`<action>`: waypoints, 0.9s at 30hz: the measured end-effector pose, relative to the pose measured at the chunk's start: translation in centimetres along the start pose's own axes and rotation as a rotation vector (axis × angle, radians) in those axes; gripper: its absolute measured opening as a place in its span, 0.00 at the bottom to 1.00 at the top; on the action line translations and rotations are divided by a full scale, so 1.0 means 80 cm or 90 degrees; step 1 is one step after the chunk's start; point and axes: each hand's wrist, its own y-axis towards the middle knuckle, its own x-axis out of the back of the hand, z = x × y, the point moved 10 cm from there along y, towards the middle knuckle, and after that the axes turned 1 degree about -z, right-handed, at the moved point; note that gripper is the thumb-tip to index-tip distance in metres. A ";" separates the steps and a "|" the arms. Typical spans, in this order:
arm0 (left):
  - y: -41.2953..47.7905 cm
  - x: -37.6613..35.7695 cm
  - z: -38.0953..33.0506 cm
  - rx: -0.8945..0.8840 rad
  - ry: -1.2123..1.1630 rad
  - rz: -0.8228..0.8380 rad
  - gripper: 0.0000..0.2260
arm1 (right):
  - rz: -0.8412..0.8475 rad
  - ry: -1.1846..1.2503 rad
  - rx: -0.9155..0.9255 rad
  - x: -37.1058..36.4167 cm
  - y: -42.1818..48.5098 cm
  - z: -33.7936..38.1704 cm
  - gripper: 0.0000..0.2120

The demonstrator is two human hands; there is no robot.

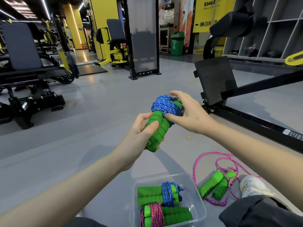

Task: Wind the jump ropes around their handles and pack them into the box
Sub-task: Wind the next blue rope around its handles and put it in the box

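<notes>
My left hand grips the green foam handles of a jump rope, held up in front of me. A blue rope is wound round their upper end. My right hand touches that winding, thumb tucked under a strand and fingers spread over the top. Below, a clear plastic box on the floor holds two wound ropes: a blue one and a pink one, both with green handles. A loose pink rope with green handles lies on the floor right of the box.
I sit on a grey gym floor; my white shoe lies beside the loose pink rope. A black machine frame with a footplate stands to the right, weight machines to the left, and a green bin far back.
</notes>
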 end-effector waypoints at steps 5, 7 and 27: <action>0.000 -0.009 -0.006 -0.013 0.016 0.009 0.11 | -0.050 -0.047 0.020 0.005 -0.003 0.009 0.23; 0.000 -0.009 -0.009 -0.017 0.026 0.004 0.11 | -0.058 -0.042 0.011 0.004 0.000 0.013 0.21; 0.013 0.007 0.031 -0.081 0.100 -0.097 0.17 | 0.205 0.687 -0.513 -0.130 -0.064 -0.027 0.20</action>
